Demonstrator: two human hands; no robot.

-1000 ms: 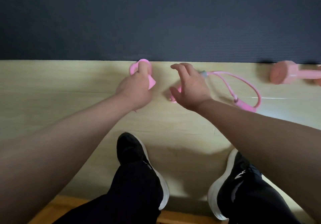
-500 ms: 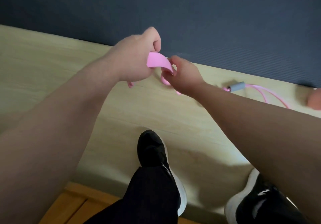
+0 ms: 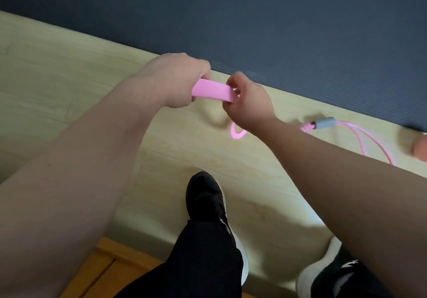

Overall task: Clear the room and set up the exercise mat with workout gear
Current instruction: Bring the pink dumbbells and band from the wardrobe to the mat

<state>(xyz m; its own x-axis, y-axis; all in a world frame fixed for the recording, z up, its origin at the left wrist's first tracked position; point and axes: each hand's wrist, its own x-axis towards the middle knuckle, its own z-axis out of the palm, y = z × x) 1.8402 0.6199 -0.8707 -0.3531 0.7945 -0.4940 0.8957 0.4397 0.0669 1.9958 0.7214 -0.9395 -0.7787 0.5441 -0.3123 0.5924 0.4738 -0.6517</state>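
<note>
Left hand (image 3: pixel 175 80): fisted, knuckles up, clamped round one end of a flat pink elastic band (image 3: pixel 211 92); held above the floor, just short of the near edge of the dark blue ribbed exercise mat (image 3: pixel 254 20).

Right hand (image 3: pixel 248 103): fingers curled, pinching the other end of the band; close beside the left hand, parted from it only by the short visible span of band.

Band: drawn flat between the two hands, off the floor, not on the mat.

Thin pink loop (image 3: pixel 235 133): on the floor under the right wrist, on the near side of the mat; whether part of the band or of the rope, cannot tell.

Pink skipping rope with grey handle sleeve (image 3: pixel 325 123): on the floor right of the hands, handle just beside the mat's near edge, cord trailing away from the mat.

Rounded peach-pink object (image 3: pixel 421 149): by the mat's edge at the right border; cut off, kind unclear.

Pale wood-grain floor (image 3: pixel 69 78): along the whole near side of the mat.

Black shoes with white soles (image 3: pixel 205 196), black trouser leg (image 3: pixel 203 263): well back from the mat.

Orange-brown wooden strip (image 3: pixel 97 272): farthest from the mat, lower left.
</note>
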